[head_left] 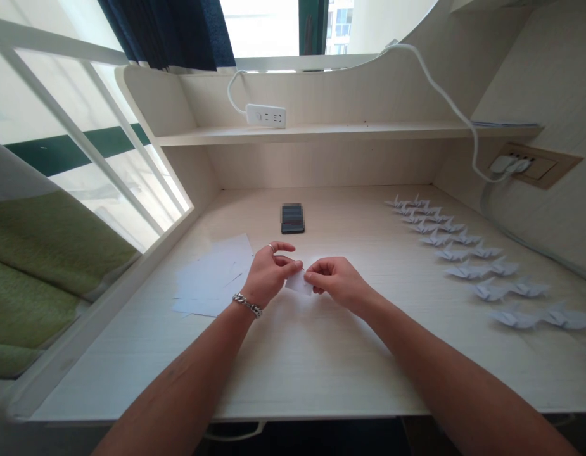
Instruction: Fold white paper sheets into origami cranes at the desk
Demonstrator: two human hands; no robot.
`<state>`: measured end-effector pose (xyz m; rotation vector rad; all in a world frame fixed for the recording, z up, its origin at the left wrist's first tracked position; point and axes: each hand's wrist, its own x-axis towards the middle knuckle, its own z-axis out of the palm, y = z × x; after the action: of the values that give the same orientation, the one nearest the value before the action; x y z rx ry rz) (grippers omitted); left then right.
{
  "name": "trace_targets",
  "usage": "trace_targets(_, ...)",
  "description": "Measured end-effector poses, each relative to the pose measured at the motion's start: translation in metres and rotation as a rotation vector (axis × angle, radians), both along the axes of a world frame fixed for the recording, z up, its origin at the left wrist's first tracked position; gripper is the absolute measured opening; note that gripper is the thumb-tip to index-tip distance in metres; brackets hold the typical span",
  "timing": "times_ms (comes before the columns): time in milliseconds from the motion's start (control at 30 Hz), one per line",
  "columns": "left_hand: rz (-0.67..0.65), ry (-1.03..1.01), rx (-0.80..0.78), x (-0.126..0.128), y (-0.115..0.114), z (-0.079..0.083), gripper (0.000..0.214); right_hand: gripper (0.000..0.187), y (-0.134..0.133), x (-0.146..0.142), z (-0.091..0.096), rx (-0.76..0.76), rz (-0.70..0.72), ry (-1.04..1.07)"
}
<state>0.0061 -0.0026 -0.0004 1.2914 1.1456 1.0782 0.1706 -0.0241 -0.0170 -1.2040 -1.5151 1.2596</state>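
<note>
Left hand (268,275) and right hand (337,278) both pinch a small white folded paper piece (299,283) at mid-desk; loose white paper sheets (214,275) at 9 o'clock, white folded paper cranes (464,253) in rows at 3, dark rectangular phone (293,218) at 12, its face blurred, unreadable.

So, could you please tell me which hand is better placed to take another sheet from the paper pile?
Left, probably. Both the left hand and the right hand pinch the folded paper, but the paper pile lies just beside the left hand on the desk; the right would have to cross over.
</note>
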Motion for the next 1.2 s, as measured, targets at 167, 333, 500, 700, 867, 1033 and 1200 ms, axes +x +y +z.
trace_targets(167,0.099,-0.103,0.008,-0.009,0.011,0.001,0.046,0.014,0.000,0.000,0.001,-0.045,0.000,0.069)
trace_targets(333,0.195,-0.126,0.010,-0.021,0.017,0.000,0.043,0.013,0.000,0.004,0.002,-0.044,-0.014,0.081)
trace_targets(500,-0.191,0.071,-0.005,-0.006,0.004,-0.001,0.033,0.015,0.001,0.007,0.002,-0.001,-0.031,0.061)
trace_targets(700,-0.113,0.123,0.086,-0.002,0.002,-0.001,0.031,0.016,0.000,0.006,0.003,0.007,-0.015,0.023)
trace_targets(867,-0.135,0.135,0.080,-0.002,0.002,0.000,0.037,0.016,0.001,0.006,0.003,0.009,-0.017,0.047)
trace_targets(1033,-0.147,0.258,0.144,-0.004,0.001,0.001,0.031,0.015,0.003,0.006,-0.002,0.024,-0.039,0.009)
trace_targets(1200,-0.156,0.337,0.184,-0.003,0.002,-0.005,0.029,0.016,0.005,0.005,-0.006,0.017,-0.043,0.014)
